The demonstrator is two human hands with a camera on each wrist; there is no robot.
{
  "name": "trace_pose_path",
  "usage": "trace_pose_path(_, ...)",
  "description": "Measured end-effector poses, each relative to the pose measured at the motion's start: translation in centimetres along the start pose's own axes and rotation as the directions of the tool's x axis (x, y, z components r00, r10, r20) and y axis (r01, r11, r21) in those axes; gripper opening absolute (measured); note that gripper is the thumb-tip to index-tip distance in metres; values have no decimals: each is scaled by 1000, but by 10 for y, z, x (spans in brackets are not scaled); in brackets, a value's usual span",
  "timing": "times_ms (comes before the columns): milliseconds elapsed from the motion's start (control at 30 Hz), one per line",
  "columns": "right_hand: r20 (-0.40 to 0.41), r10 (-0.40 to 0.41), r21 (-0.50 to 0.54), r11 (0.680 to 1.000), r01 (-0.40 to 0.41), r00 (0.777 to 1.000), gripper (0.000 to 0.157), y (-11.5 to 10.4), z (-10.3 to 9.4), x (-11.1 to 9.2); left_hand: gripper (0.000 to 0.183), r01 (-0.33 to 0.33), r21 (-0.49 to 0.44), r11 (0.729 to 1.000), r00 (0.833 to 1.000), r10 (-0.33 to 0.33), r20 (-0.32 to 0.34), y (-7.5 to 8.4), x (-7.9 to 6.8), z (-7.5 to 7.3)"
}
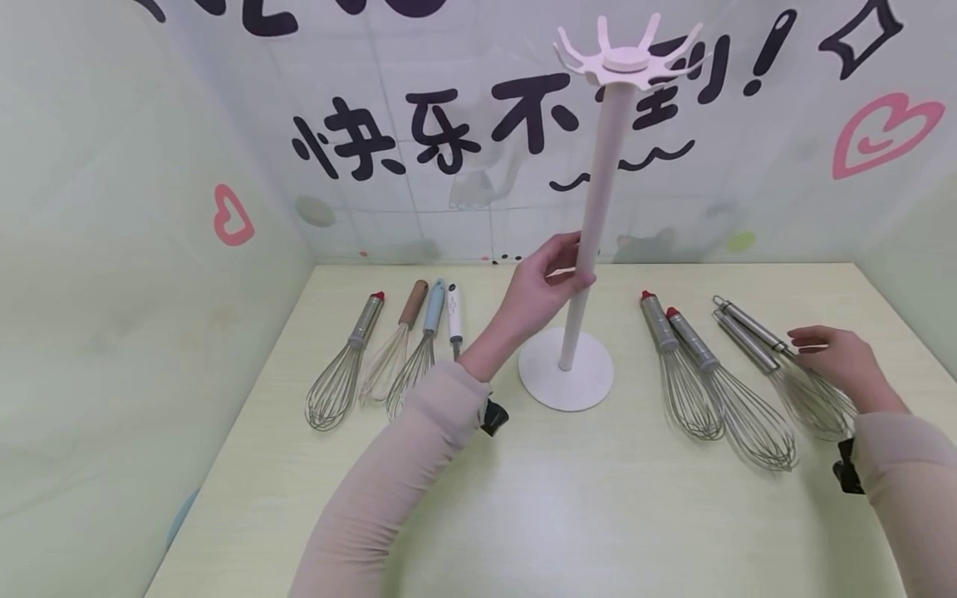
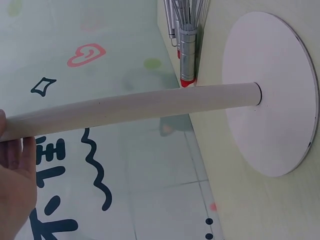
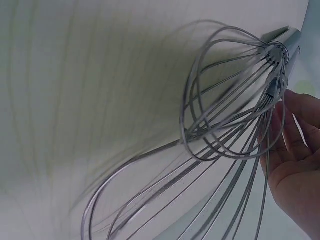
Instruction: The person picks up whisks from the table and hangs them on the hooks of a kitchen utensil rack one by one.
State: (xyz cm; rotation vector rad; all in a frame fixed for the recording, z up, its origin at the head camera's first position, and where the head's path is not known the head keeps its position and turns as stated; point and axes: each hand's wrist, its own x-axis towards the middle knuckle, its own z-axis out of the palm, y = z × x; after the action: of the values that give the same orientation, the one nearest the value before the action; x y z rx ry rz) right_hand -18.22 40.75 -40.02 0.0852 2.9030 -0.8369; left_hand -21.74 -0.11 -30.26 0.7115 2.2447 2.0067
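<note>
A white stand (image 1: 598, 178) with a ring of upturned hooks on top rises from its round base (image 2: 275, 125) at mid-table. My left hand (image 1: 542, 282) grips its pole, thumb in front and fingers behind. At the right, my right hand (image 1: 841, 361) is at the outermost metal whisk (image 1: 755, 324), its fingers (image 3: 295, 135) loosely bent beside the neck and wires. Another metal whisk (image 1: 748, 340) lies just left of that one, their wires overlapping in the right wrist view.
Two red-tipped whisks (image 1: 661, 324) (image 1: 695, 340) lie right of the base. Left of it are a red-tipped whisk (image 1: 366, 320), a brown-handled whisk (image 1: 414, 303), a blue-handled whisk (image 1: 434, 307) and a white-handled utensil (image 1: 454, 311), partly hidden by my left arm. A printed curtain (image 1: 441, 224) hangs behind.
</note>
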Motion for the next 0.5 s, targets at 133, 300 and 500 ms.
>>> trace_pose_path(133, -1, 1, 9, 1000, -1, 1000, 45, 1, 4, 0, 45, 1, 10, 1000, 1000, 0, -24, 0, 0, 1)
trace_pose_path(300, 22, 9, 28, 1000, -10, 1000, 45, 1, 7, -1, 42, -16, 25, 1000, 999, 17, -29, 1, 0, 3)
trace_pose_path(500, 2, 17, 49, 999, -17, 1000, 43, -2, 10, -1, 42, 0, 53, 999, 1000, 1, -30, 1, 1, 2)
